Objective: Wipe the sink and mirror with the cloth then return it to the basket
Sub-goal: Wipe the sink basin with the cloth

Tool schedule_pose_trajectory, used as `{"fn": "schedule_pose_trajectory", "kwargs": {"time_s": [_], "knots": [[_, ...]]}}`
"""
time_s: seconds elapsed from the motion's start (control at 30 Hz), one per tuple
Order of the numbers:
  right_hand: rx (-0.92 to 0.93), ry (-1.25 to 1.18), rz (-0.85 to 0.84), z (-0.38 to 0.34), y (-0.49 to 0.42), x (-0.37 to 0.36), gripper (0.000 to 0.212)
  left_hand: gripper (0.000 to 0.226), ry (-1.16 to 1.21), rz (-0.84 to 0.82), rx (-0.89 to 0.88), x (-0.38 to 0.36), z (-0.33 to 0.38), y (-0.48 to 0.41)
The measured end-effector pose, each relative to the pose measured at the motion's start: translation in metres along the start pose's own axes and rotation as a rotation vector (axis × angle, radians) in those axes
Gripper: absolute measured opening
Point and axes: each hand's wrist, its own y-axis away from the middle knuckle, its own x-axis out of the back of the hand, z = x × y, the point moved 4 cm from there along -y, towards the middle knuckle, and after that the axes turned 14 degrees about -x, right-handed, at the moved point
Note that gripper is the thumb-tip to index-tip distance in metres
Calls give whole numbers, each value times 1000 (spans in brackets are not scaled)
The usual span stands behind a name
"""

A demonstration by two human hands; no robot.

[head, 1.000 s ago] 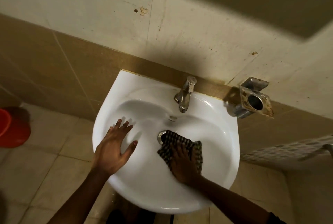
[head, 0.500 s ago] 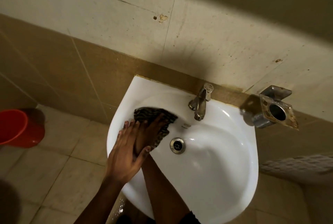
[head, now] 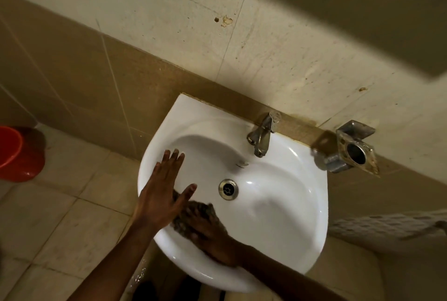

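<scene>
A white wall-mounted sink (head: pixel 285 204) fills the middle of the head view, with a metal drain (head: pixel 228 189) at its centre. My right hand (head: pixel 212 237) presses a dark checked cloth (head: pixel 193 216) flat against the near-left inside of the bowl; the cloth is blurred and partly hidden under both hands. My left hand (head: pixel 162 189) lies flat with fingers spread on the sink's left rim, its thumb over the cloth's edge. No mirror and no basket are in view.
A metal tap (head: pixel 262 135) stands at the back of the sink. A rusty metal holder (head: pixel 353 153) is fixed to the wall at the right. A red bucket (head: pixel 17 153) stands on the tiled floor at far left. Tiled wall rises behind.
My right hand has swept the cloth from the bowl's back left down to the near-left side. The left hand stays on the rim. The camera has shifted, so the sink sits further right.
</scene>
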Motion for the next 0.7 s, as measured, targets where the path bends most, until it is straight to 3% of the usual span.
{"fn": "schedule_pose_trajectory", "kwargs": {"time_s": [0.07, 0.23, 0.4, 0.5, 0.7], "knots": [[95, 214, 0, 42, 37, 21, 42, 89, -8, 0, 4, 2, 2, 1], [-111, 684, 94, 166, 43, 102, 35, 87, -19, 21, 12, 2, 2, 1], [137, 966, -39, 157, -20, 125, 37, 87, -10, 25, 31, 1, 0, 1], [305, 1163, 22, 147, -49, 98, 32, 88, -13, 47, 29, 3, 0, -1], [182, 1233, 286, 107, -75, 88, 44, 89, -41, 60, 60, 7, 5, -1]]}}
